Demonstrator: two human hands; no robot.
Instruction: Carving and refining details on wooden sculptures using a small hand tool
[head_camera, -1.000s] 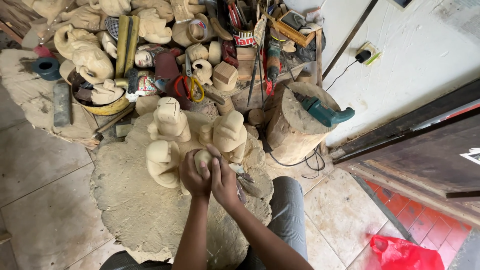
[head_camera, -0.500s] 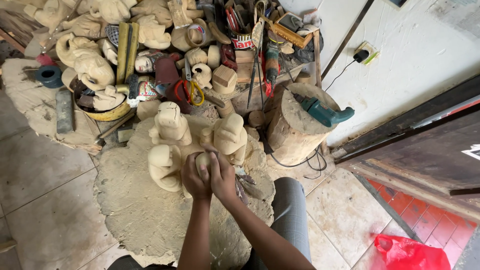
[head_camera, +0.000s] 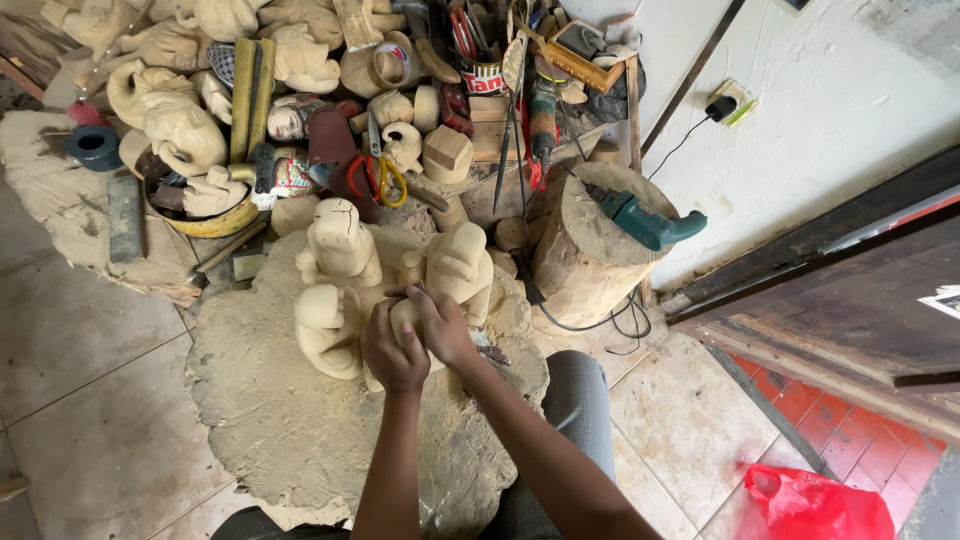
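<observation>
Carving (head_camera: 403, 316): a small pale wood piece, held between both hands above the sawdust mat (head_camera: 270, 420) on the floor; most of it is hidden by the fingers.
Left hand (head_camera: 392, 352): clenched around the lower side of the carving, it works as the clamp.
Right hand (head_camera: 440, 325): closed over the top of the carving; I cannot tell if it holds a small tool or abrasive, the fingers cover it.
Neighbours: three unfinished figures stand close, one (head_camera: 340, 243) behind, one (head_camera: 328, 330) just beside the left hand, one (head_camera: 457, 265) just beside the right hand.
Further: scissors (head_camera: 376, 172) with red and yellow handles, a drill (head_camera: 640, 218) on a stump (head_camera: 585, 255), many carvings at the back.
Good practice, in my judgement: keep the left grip firm and low, move only the right hand in short strokes away from the left fingers, and turn the piece often to check the surface.
Risk: a slip can hit the left thumb or knock the figure beside it.
</observation>
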